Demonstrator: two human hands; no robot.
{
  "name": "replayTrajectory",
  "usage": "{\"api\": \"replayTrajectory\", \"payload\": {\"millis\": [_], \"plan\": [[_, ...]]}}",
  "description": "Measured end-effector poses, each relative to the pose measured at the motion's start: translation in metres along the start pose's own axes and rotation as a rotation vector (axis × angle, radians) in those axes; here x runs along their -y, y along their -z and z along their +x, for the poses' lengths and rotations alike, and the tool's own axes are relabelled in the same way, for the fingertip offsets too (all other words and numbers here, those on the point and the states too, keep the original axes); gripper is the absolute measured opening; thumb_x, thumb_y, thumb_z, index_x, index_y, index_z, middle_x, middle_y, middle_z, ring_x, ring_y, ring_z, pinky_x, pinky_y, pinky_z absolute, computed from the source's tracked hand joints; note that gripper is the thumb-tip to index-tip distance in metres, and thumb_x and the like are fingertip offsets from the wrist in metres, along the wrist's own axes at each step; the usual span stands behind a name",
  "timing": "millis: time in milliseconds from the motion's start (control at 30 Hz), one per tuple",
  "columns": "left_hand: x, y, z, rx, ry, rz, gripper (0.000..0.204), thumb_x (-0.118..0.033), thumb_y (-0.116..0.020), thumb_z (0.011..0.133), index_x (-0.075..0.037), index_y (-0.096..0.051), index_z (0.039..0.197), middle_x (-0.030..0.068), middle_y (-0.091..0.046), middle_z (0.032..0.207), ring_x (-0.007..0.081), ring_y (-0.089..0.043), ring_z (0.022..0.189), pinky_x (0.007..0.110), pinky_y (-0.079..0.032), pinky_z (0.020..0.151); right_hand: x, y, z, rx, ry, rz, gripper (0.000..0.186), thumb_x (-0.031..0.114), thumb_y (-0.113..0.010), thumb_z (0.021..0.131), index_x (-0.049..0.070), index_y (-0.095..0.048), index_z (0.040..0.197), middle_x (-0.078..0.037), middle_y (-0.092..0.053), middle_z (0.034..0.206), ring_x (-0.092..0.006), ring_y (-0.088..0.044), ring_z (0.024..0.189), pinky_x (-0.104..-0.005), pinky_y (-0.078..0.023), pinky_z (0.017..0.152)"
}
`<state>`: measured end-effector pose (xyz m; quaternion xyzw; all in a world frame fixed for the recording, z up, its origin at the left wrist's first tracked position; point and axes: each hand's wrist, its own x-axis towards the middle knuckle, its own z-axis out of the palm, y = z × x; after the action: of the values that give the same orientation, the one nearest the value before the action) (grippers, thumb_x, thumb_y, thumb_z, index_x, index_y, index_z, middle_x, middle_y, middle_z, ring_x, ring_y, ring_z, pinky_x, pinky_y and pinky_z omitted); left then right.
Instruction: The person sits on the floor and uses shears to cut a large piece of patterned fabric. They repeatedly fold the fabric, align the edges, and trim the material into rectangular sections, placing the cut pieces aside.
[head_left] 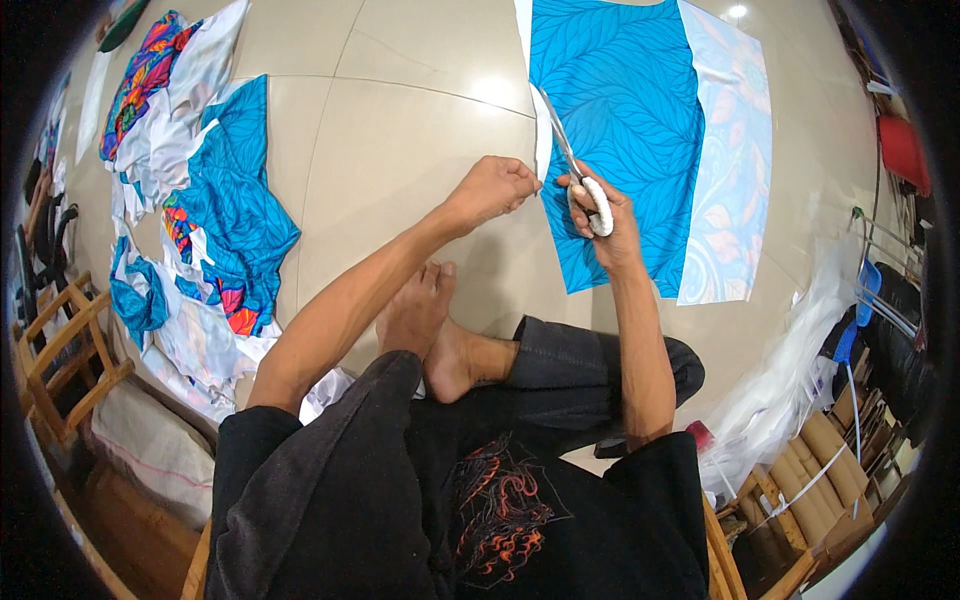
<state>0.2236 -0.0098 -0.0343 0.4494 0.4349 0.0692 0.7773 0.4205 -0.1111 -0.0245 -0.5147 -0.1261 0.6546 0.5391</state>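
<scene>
A length of blue fabric point(625, 130) with a dark leaf pattern lies spread on the tiled floor, a pale printed piece point(735, 170) along its right side. Over its left edge, my right hand point(610, 215) grips a pair of scissors point(562, 135) with white-wrapped handles, the blades pointing away from me. My left hand point(495, 190) is closed in a pinch at the lower end of a narrow white strip point(543, 140) beside the blue edge. The strip runs up next to the scissor blades.
Crumpled blue, white and multicoloured fabric point(220, 190) is heaped on the left floor. A wooden chair frame point(75, 350) and a pale sack point(150, 450) stand at the lower left. Clear plastic sheeting point(790, 350) and cardboard rolls point(820, 470) lie at the right. My bare foot point(420, 305) rests below my left hand.
</scene>
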Motion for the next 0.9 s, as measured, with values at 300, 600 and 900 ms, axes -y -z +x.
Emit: {"api": "replayTrajectory", "payload": {"millis": [300,600,900], "plan": [[-0.002,0.003,-0.001,0.03,0.022,-0.03,0.019,-0.023,-0.071,0.093,-0.005,-0.065,0.093,-0.0055,-0.053,0.062,0.0032,-0.043,0.053,0.021,-0.029,0.047,0.014,0.008,0.012,0.022,-0.05,-0.131,0.05,0.007,-0.069,0.093,0.0,-0.056,0.141,-0.015,-0.07,0.115,-0.0058,-0.053,0.058,-0.0175,-0.039,0.042],[-0.003,0.003,-0.001,0.022,0.003,-0.019,0.015,-0.016,-0.067,0.091,-0.001,-0.067,0.088,-0.0016,-0.058,0.065,0.0062,-0.049,0.057,0.023,-0.039,0.053,0.036,0.016,0.026,0.076,-0.08,-0.262,0.048,0.006,-0.068,0.093,0.002,-0.058,0.14,-0.014,-0.071,0.113,-0.0048,-0.053,0.057,-0.0169,-0.04,0.042],[0.005,0.003,0.003,0.012,-0.034,0.023,0.019,-0.023,-0.07,0.095,-0.005,-0.067,0.091,-0.0059,-0.054,0.065,0.0039,-0.045,0.056,0.022,-0.034,0.052,0.057,0.016,0.046,0.13,-0.115,-0.338,0.049,0.006,-0.07,0.091,0.001,-0.059,0.139,-0.012,-0.072,0.109,-0.0041,-0.052,0.055,-0.0173,-0.038,0.04]]}}
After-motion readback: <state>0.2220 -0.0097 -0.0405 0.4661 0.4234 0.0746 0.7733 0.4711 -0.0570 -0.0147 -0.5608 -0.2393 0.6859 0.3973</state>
